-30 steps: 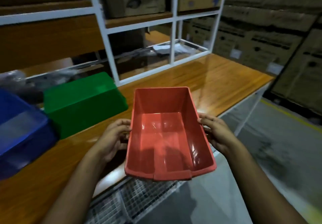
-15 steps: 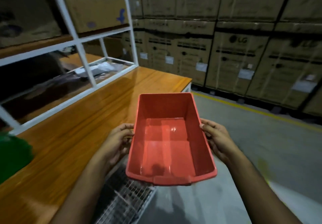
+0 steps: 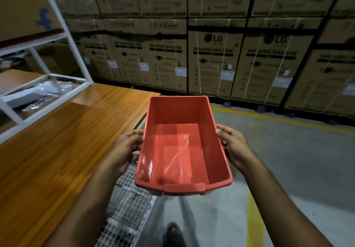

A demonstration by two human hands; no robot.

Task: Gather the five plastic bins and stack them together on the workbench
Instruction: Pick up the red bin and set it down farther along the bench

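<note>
Ahead of me a wall of stacked cardboard cartons [image 3: 213, 62] fills the whole far side, several printed "LG" and "WASHING MACHINE", with white labels low on their faces. They stand on a grey concrete floor [image 3: 299, 166], and a yellow line [image 3: 278, 119] runs along the floor just in front of them.

On my left is the workbench [image 3: 48, 162], its wooden top stretching away to a far right corner that ends near the cartons. A white metal rack [image 3: 76, 54] stands along the bench's far left edge; a brown box with a blue mark sits on its upper shelf, and crumpled clear plastic wrap [image 3: 44, 91] lies on its lowest level. Below the bench's near right edge I see a white wire mesh panel [image 3: 124, 208].

The red plastic bin [image 3: 182, 147] is in the air, off the bench's right edge and over the floor, mouth up and empty, its lipped short end toward me. I grip it from both sides: my left hand [image 3: 124, 148] curls around the left wall with the thumb at the rim, and my right hand [image 3: 233, 147] clasps the right wall, thumb on the rim, fingers hidden under it.

A dark shoe [image 3: 173, 231] shows at the bottom edge, on the floor below the bin.
</note>
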